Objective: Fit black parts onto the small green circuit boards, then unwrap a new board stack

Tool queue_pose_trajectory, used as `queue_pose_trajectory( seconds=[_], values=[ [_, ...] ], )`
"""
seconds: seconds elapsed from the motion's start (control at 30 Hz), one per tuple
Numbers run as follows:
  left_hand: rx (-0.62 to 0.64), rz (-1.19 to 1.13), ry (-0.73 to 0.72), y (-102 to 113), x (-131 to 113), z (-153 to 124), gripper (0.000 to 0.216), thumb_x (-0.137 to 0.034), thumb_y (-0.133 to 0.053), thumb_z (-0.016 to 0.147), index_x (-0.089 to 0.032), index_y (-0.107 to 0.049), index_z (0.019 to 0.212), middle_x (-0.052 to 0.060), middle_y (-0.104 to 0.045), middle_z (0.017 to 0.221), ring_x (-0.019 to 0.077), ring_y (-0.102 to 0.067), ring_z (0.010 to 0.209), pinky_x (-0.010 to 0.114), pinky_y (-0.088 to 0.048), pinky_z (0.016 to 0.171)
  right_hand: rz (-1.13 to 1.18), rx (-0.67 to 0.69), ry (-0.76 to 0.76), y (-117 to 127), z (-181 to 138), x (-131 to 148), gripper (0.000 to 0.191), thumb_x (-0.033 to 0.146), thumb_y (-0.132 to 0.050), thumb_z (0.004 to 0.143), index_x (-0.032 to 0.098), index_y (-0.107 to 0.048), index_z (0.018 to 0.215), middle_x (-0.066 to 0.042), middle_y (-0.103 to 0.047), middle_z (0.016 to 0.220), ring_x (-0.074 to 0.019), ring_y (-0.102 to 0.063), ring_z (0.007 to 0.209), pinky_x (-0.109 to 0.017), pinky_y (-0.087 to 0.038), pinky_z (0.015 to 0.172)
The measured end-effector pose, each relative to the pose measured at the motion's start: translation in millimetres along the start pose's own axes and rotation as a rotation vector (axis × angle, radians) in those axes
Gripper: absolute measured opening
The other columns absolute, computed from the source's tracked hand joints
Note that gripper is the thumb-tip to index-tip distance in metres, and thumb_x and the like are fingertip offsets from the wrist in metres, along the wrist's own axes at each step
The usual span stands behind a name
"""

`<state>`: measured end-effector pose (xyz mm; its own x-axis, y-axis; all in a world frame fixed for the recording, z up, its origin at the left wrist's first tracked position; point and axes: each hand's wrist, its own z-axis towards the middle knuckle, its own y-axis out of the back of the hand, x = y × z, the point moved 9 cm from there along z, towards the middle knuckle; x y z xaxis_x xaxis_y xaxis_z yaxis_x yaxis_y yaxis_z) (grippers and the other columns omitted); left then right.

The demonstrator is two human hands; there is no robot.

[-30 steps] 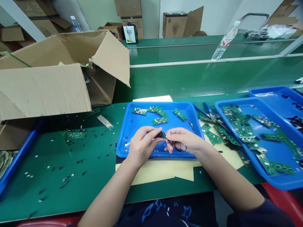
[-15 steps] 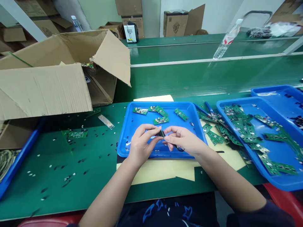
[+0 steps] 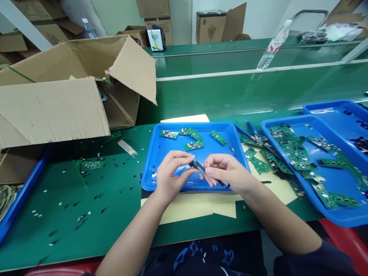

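My left hand [image 3: 170,177] pinches a small green circuit board [image 3: 194,165] between thumb and fingers over the near part of a blue tray [image 3: 156,153]. My right hand [image 3: 227,172] is closed on a thin black tool [image 3: 209,174] whose tip touches that board; a black loop shows under the palm. Several small green boards [image 3: 194,145] lie at the far side of the tray.
An open cardboard box [image 3: 57,99] stands at the left. Two more blue trays [image 3: 330,188] with many green boards [image 3: 287,153] sit at the right. Black and white scraps litter the green table [image 3: 71,207]. A yellow sheet [image 3: 195,209] lies under the tray. A plastic bottle [image 3: 270,46] stands behind.
Both hands stayed over the tray's near part. The right hand drew slightly to the right, so more of the black tool shows between the hands.
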<state>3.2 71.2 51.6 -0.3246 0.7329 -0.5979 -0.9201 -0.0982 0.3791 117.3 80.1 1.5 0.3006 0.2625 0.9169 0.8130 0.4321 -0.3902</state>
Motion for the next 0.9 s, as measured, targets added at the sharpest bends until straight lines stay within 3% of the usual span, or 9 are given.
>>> queue_pose_trajectory(
  seconds=[0.17, 0.33, 0.47, 0.67, 0.73, 0.83, 0.9],
  values=[
    [-0.009, 0.132, -0.133, 0.5, -15.1, 1.1, 0.024, -0.018, -0.069, 0.075, -0.021, -0.061, 0.098, 0.004, -0.063, 0.094, 0.0151, -0.063, 0.087, 0.036, -0.056, 0.083, -0.015, -0.014, -0.033, 1.9, -3.0, -2.7, 0.027, 0.040, -0.072, 0.069, 0.018, -0.056, 0.066, 0.007, -0.052, 0.044, -0.0085, -0.050, 0.043, -0.030, -0.049, 0.060],
    [-0.026, 0.134, -0.100, 3.7, -12.2, 3.1, 0.025, -0.018, -0.072, 0.072, -0.018, -0.063, 0.095, 0.004, -0.064, 0.087, 0.0140, -0.063, 0.079, 0.027, -0.057, 0.069, 0.082, 0.060, -0.196, -2.8, 1.8, -22.8, 0.027, 0.037, -0.071, 0.070, 0.017, -0.054, 0.062, 0.008, -0.051, 0.042, -0.0070, -0.049, 0.041, -0.029, -0.050, 0.062],
    [0.033, -0.041, 0.010, -1.1, -2.0, 2.0, 0.028, -0.025, -0.073, 0.070, -0.018, -0.066, 0.096, 0.006, -0.065, 0.084, 0.0161, -0.064, 0.077, 0.029, -0.057, 0.067, 0.161, 0.120, -0.278, -5.6, 4.6, -30.9, 0.029, 0.036, -0.071, 0.069, 0.017, -0.053, 0.058, 0.009, -0.048, 0.040, -0.0065, -0.049, 0.040, -0.029, -0.050, 0.065],
    [0.046, -0.313, 0.274, -9.3, 17.4, -6.4, 0.030, -0.022, -0.075, 0.068, -0.019, -0.068, 0.098, 0.006, -0.062, 0.086, 0.0163, -0.064, 0.079, 0.028, -0.059, 0.064, -0.078, -0.009, -0.102, 7.8, 8.8, -21.4, 0.032, 0.043, -0.071, 0.068, 0.017, -0.053, 0.064, 0.006, -0.054, 0.047, -0.0080, -0.051, 0.045, -0.024, -0.044, 0.051],
    [0.040, -0.383, 0.338, -11.8, 21.5, -8.7, 0.029, -0.024, -0.073, 0.071, -0.020, -0.068, 0.099, 0.006, -0.062, 0.088, 0.0158, -0.063, 0.080, 0.029, -0.059, 0.067, -0.186, -0.088, -0.036, 13.6, 7.3, -15.7, 0.029, 0.043, -0.069, 0.071, 0.018, -0.054, 0.074, 0.005, -0.055, 0.051, -0.0087, -0.051, 0.047, -0.023, -0.042, 0.049],
    [0.041, -0.441, 0.384, -14.6, 24.4, -9.2, 0.026, -0.027, -0.071, 0.072, -0.020, -0.069, 0.098, 0.007, -0.063, 0.086, 0.0159, -0.063, 0.081, 0.028, -0.059, 0.066, -0.373, -0.199, 0.127, 20.0, 2.6, 1.0, 0.030, 0.038, -0.067, 0.074, 0.019, -0.054, 0.094, 0.002, -0.060, 0.063, -0.0114, -0.057, 0.057, -0.024, -0.046, 0.053],
    [0.038, -0.476, 0.416, -15.6, 27.2, -9.0, 0.026, -0.027, -0.072, 0.072, -0.020, -0.070, 0.097, 0.006, -0.063, 0.085, 0.0153, -0.063, 0.080, 0.025, -0.058, 0.064, -0.540, -0.237, 0.254, 19.4, -1.3, 14.2, 0.024, 0.034, -0.064, 0.077, 0.020, -0.056, 0.095, -0.002, -0.065, 0.077, -0.0146, -0.062, 0.070, -0.028, -0.050, 0.064]
  ],
)
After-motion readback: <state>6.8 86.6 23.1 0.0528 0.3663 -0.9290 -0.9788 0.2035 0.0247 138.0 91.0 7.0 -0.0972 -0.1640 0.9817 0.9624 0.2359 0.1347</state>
